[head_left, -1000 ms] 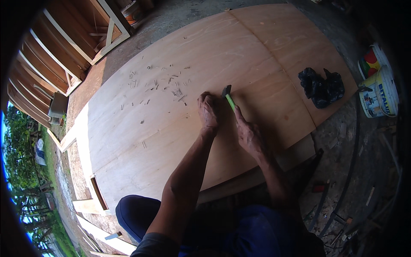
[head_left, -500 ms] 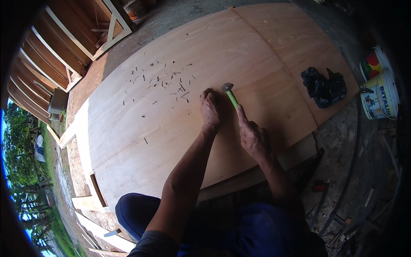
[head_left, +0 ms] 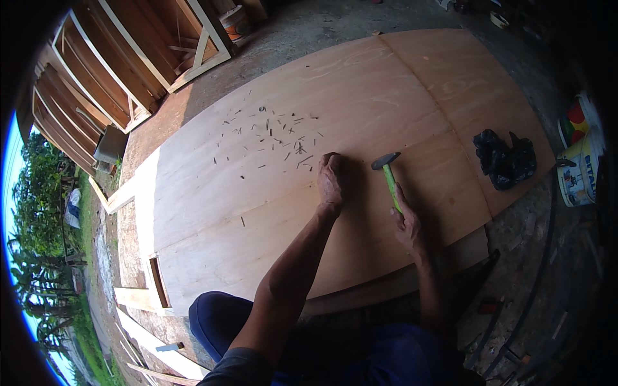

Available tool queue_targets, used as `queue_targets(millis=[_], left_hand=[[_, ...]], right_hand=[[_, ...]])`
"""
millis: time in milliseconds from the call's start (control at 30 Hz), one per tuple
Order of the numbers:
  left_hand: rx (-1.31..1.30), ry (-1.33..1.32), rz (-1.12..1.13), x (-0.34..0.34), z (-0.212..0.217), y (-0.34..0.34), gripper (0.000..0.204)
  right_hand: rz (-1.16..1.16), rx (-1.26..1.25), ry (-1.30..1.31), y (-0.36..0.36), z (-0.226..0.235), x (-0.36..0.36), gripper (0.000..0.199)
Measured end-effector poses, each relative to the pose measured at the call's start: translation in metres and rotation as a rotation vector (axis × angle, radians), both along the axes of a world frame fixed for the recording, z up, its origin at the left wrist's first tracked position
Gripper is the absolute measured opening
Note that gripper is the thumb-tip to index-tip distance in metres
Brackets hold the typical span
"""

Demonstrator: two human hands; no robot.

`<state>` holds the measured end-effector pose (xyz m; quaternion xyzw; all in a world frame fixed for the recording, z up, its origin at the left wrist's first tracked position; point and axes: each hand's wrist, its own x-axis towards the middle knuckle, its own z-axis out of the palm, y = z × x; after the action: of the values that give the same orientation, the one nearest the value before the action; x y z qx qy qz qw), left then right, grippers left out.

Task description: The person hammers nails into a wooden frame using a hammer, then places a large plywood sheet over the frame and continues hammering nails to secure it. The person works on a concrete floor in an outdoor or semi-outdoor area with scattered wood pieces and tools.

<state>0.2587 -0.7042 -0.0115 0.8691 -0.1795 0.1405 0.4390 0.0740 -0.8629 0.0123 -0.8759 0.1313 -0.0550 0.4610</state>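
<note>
A large plywood panel point(head_left: 212, 257) lies in front of me. My left hand point(head_left: 330, 182) rests on it with curled fingers. Whatever those fingers pinch, if anything, is hidden. To the right, a hammer point(head_left: 390, 180) with a green handle and dark metal head is gripped in my right hand point(head_left: 408, 225). The hammer head hangs above the panel, apart from my left hand. Many small nails or slivers point(head_left: 300, 148) are scattered beyond and left of my left hand. One lone piece point(head_left: 243, 222) lies nearer to me.
A crumpled black plastic bag point(head_left: 504, 161) sits at the panel's right end. Beyond that edge stands a paint bucket point(head_left: 578, 170). Curved wooden frames point(head_left: 122, 71) lean at the far left. Loose timber pieces point(head_left: 161, 344) lie at the lower left.
The hammer has moved right, away from my left hand, and its head has swung round. My left hand keeps its place on the panel. The whole view has shifted slightly.
</note>
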Motion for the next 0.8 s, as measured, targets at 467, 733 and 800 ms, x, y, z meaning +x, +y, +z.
queue_targets(millis=[467,733,800], left_hand=[[0.249,0.418,0.182,0.088,0.046,0.048,0.022],[0.398,0.009,-0.124,0.017,0.02,0.028,0.044],[0.321,-0.126,-0.137,-0.001,0.007,0.034,0.045]], right_hand=[[-0.093,0.234,-0.178,-0.011,-0.001,-0.005,0.063],[-0.128,0.318,-0.094,-0.008,0.009,-0.004,0.062],[-0.114,0.148,-0.208,-0.011,-0.004,-0.003,0.063]])
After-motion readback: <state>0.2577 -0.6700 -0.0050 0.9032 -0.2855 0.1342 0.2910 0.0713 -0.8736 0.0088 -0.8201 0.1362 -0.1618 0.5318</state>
